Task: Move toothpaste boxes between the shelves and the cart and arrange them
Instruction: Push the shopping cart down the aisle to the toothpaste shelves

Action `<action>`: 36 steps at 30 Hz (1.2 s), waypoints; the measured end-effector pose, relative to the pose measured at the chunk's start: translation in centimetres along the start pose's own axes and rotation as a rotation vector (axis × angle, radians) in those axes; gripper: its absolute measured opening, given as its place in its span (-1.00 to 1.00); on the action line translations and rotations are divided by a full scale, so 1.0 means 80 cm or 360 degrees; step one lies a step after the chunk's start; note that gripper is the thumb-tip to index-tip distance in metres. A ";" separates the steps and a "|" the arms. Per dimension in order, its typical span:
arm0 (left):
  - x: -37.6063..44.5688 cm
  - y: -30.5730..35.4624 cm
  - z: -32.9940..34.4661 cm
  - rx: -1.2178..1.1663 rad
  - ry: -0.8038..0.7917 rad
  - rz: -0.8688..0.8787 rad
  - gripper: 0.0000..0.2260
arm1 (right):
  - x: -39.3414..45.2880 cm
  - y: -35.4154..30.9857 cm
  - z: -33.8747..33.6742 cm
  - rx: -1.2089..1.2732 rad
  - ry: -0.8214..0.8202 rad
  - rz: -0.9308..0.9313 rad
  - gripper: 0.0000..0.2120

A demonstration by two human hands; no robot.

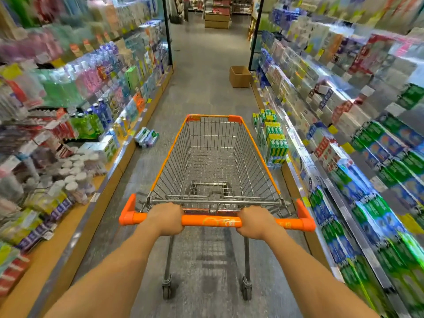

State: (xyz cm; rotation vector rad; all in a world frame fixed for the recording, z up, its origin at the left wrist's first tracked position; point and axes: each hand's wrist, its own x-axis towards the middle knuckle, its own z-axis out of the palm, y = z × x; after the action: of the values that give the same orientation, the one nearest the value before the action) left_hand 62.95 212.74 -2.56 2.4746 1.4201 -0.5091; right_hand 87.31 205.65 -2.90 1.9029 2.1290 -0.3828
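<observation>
Cart held by both hands in the toothpaste aisle

Cart (215,157) stands in the middle of the aisle, its wire basket holding nothing that can be seen. Its orange handle (212,221) runs across the near end. The left hand (166,218) wraps the handle left of centre, grip closed around the bar, fingers curled over the top. The right hand (254,222) wraps it right of centre in the same way, grip closed on the bar. Both forearms reach in from the bottom edge.

Toothpaste boxes (274,141) in green and yellow stand stacked on the floor just beside the cart's front right corner, against the base of the right shelves (344,157). A smaller bundle of boxes (146,137) lies on the floor near the cart's front left, close to the base of the left shelves (68,111). More green and blue boxes (376,180) fill the lower rows on the right, though blur hides their print.

Bottles (91,125) and white-capped jars (68,177) crowd the left side. Farther down the aisle, an open cardboard box (239,76) sits on the grey floor (202,88) by the end of the right shelves, well apart from the cart.
</observation>
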 end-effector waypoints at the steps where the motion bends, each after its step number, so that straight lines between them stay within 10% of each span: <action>1: 0.024 -0.009 -0.011 -0.0006 -0.0010 0.0000 -0.88 | 0.025 0.010 -0.008 0.0015 -0.0013 0.0000 -0.80; 36: 0.890 -0.336 -0.402 0.0062 0.0064 -0.0002 -0.82 | 0.918 0.304 -0.362 0.0022 -0.0011 0.0020 -0.73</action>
State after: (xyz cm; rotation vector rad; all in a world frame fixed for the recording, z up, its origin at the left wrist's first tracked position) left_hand 78.56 293.88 -3.74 2.5279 1.4404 -0.4948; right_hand 102.99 286.74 -3.15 1.9191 2.1143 -0.4018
